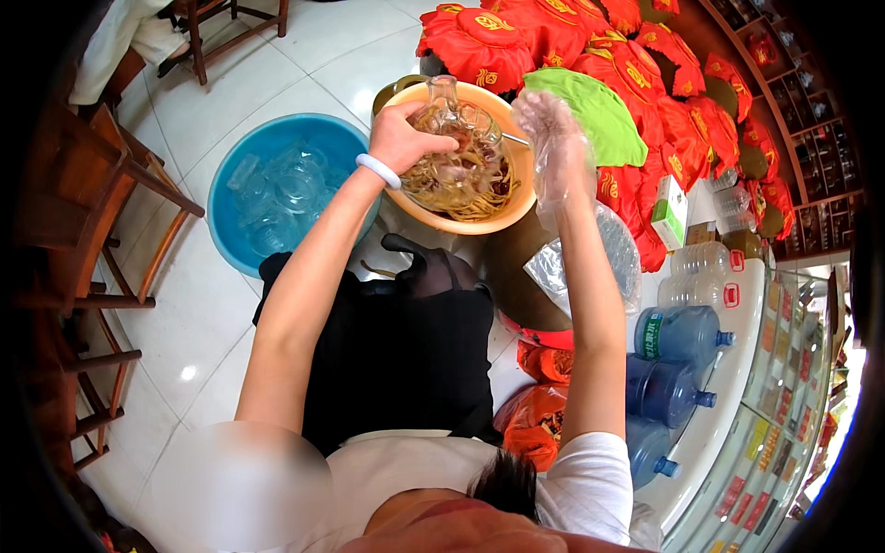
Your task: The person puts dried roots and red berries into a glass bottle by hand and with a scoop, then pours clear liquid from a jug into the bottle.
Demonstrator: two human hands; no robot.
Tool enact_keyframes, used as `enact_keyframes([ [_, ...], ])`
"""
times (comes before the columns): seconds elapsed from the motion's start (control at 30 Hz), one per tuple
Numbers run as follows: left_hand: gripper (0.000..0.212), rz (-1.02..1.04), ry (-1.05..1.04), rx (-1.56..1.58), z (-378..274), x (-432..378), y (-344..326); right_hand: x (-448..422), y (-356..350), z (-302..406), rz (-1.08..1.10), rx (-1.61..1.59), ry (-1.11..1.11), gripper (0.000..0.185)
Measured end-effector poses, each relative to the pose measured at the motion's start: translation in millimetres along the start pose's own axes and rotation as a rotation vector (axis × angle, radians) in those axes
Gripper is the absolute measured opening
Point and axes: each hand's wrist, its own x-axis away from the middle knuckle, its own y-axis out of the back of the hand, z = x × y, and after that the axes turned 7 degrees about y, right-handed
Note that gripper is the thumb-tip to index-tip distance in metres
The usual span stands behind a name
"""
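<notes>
A yellow-orange basin [477, 225] lies before me with long thin root-like strips and dark red pieces in it. Over it my left hand [408, 138], with a white bangle at the wrist, grips a clear glass jar [446, 97]. More clear glass or plastic shapes lie in the basin, hard to tell apart. My right hand [553, 124] wears a clear plastic glove and is blurred beside the basin's right rim; whether it holds anything cannot be made out. A metal handle [515, 139] rests near that rim. To the left, a blue basin [228, 221] holds several clear containers.
Red cloth-covered jars [491, 34] crowd the upper right, a green cloth [594, 114] over some. Large blue water bottles [674, 335] lie at right near a glass display case [774, 387]. Wooden chairs [131, 173] stand left; a person's legs [117, 41] show at upper left.
</notes>
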Motion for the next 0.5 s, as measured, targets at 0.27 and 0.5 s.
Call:
enact_keyframes([
  [0.27,0.064,-0.218,-0.056,-0.148,-13.2,17.4,32.8,-4.7,71.0,-56.4,0.140,0.489,-0.166,0.033],
  [0.5,0.061,-0.329,-0.072,-0.255,-22.4,40.8,67.9,-18.1,113.8,-131.7,0.357,1.097,-0.123,0.031],
])
